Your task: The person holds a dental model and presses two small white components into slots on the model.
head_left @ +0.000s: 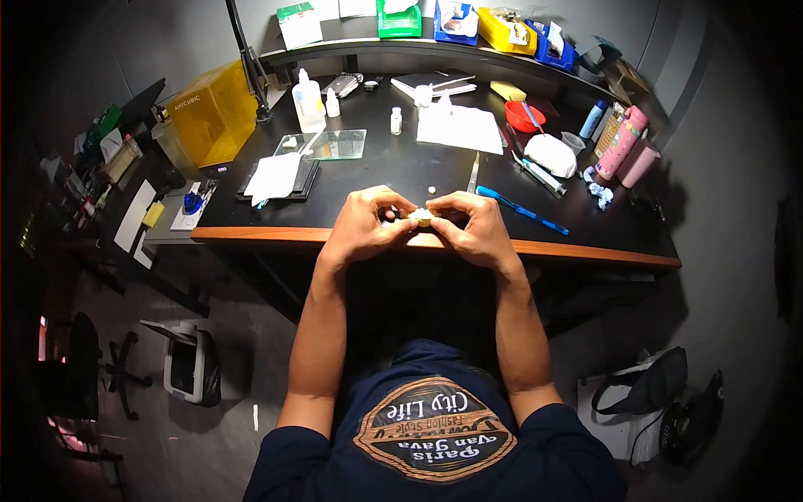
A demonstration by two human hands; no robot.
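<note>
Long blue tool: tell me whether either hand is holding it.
No, the long blue tool lies on the desk, while the left hand and right hand hold a small pale piece.

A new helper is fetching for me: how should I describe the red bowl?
On the black desk, look to the right, in front of the shelf. Between the yellow sponge and the white bundle sits the bowl, a blue stick across its rim. No neighbour shares its red.

White papers (460,130) glaring, floor (259,351) dim, corners black; fisheye distortion bows desk (385,171).
</note>
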